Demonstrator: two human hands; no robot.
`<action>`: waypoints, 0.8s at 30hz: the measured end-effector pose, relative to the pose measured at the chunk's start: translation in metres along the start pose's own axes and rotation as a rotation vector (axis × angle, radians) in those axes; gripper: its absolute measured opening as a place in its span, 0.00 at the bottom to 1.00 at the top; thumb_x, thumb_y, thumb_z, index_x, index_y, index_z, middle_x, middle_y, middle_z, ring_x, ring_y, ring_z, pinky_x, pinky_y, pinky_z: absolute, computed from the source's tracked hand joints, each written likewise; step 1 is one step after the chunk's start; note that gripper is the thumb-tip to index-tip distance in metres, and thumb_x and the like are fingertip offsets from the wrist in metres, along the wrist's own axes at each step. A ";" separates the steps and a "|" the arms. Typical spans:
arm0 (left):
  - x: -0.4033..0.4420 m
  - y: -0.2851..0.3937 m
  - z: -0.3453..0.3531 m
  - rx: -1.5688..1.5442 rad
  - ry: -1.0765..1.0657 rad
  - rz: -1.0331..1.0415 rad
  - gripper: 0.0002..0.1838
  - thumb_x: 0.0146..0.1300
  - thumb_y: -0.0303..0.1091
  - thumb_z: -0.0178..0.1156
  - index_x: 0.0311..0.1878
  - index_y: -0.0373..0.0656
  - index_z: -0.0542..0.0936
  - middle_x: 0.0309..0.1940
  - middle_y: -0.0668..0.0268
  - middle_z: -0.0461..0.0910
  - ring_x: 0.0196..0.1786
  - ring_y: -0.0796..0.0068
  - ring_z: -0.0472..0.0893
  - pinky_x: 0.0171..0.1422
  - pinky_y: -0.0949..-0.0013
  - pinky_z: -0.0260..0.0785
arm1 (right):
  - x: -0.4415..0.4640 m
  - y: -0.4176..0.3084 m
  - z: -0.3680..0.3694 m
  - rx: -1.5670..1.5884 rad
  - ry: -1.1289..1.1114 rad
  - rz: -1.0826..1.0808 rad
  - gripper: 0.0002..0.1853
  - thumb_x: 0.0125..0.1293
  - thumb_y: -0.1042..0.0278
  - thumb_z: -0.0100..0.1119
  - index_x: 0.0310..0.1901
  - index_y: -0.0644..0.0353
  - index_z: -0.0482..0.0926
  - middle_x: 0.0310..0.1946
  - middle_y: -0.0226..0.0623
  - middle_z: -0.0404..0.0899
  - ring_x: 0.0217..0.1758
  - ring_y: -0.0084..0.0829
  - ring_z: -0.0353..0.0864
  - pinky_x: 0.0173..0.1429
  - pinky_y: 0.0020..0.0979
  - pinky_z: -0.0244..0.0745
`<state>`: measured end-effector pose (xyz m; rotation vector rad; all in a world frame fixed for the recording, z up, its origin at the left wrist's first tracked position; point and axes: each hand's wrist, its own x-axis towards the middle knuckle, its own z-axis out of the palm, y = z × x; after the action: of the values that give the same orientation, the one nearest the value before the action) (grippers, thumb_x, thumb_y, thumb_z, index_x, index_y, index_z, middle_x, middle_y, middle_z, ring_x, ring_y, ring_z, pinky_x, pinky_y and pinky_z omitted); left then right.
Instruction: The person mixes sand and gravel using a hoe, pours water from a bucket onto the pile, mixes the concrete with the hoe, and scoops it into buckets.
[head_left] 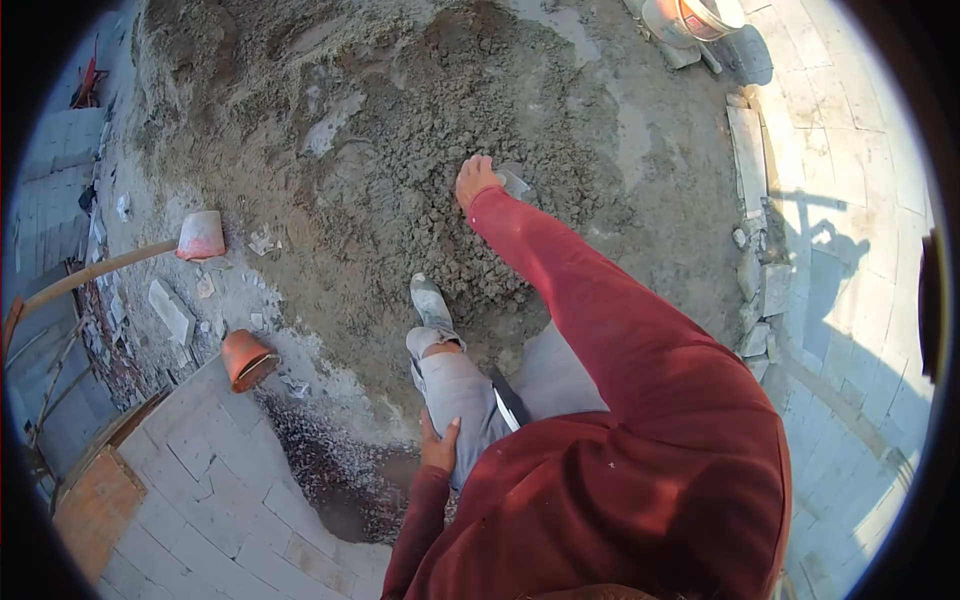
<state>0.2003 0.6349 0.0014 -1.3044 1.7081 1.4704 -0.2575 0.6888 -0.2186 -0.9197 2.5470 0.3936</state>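
My right hand reaches forward at the end of a maroon sleeve, low over a heap of damp grey mortar. Its fingers look curled, with their tips hidden. A pale, flat piece shows right beside it; I cannot make out what it is or whether the hand grips it. My left hand rests on the side of my grey trouser leg, thumb apart from the fingers, holding nothing. A shoe, smeared with grey, stands at the heap's near edge.
An orange bucket lies tipped at left, near a pinkish bucket that touches a long wooden pole. Another bucket stands at the upper right. Stone slabs edge the mortar; broken pieces lie left.
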 end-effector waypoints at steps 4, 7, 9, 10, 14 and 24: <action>-0.030 -0.048 0.124 -0.022 0.225 0.075 0.43 0.65 0.44 0.67 0.75 0.32 0.60 0.68 0.41 0.67 0.71 0.49 0.69 0.76 0.56 0.58 | 0.031 0.043 0.069 0.041 -0.526 0.202 0.21 0.73 0.53 0.53 0.56 0.58 0.84 0.55 0.40 0.84 0.61 0.44 0.80 0.59 0.57 0.76; -0.059 -0.085 0.192 0.064 0.273 -0.090 0.45 0.63 0.49 0.68 0.74 0.31 0.62 0.66 0.38 0.69 0.68 0.44 0.71 0.74 0.55 0.61 | 0.005 0.075 0.109 0.755 -0.446 0.639 0.22 0.70 0.53 0.59 0.58 0.57 0.84 0.50 0.40 0.87 0.58 0.39 0.85 0.58 0.49 0.80; -0.058 -0.081 0.217 -0.024 0.252 -0.115 0.45 0.63 0.51 0.68 0.74 0.30 0.63 0.64 0.37 0.72 0.67 0.43 0.73 0.72 0.54 0.63 | -0.003 0.099 0.147 0.972 -0.327 0.709 0.22 0.66 0.54 0.64 0.57 0.56 0.85 0.50 0.39 0.87 0.57 0.35 0.86 0.55 0.42 0.81; -0.062 -0.073 0.226 -0.085 0.209 -0.110 0.45 0.63 0.52 0.67 0.73 0.30 0.64 0.62 0.37 0.73 0.66 0.43 0.74 0.71 0.54 0.64 | -0.007 0.124 0.160 0.741 -0.345 0.440 0.21 0.63 0.54 0.66 0.55 0.55 0.86 0.49 0.39 0.88 0.55 0.35 0.87 0.53 0.39 0.81; -0.082 -0.044 0.252 -0.151 0.240 -0.075 0.37 0.66 0.50 0.63 0.69 0.32 0.70 0.61 0.39 0.76 0.64 0.45 0.76 0.70 0.56 0.66 | -0.078 0.229 0.087 1.827 -0.810 0.648 0.07 0.61 0.67 0.61 0.38 0.59 0.76 0.18 0.33 0.69 0.15 0.24 0.65 0.16 0.31 0.55; -0.065 -0.162 0.280 -0.165 0.229 -0.050 0.17 0.74 0.45 0.54 0.58 0.50 0.82 0.60 0.47 0.80 0.61 0.46 0.79 0.65 0.57 0.71 | -0.192 0.279 -0.164 2.201 -0.307 0.373 0.11 0.64 0.67 0.60 0.43 0.58 0.69 0.24 0.31 0.69 0.16 0.17 0.63 0.15 0.23 0.53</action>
<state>0.3183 0.9303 -0.0868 -1.6457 1.7085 1.5083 -0.3507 0.9372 0.0489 0.4652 1.3254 -1.6513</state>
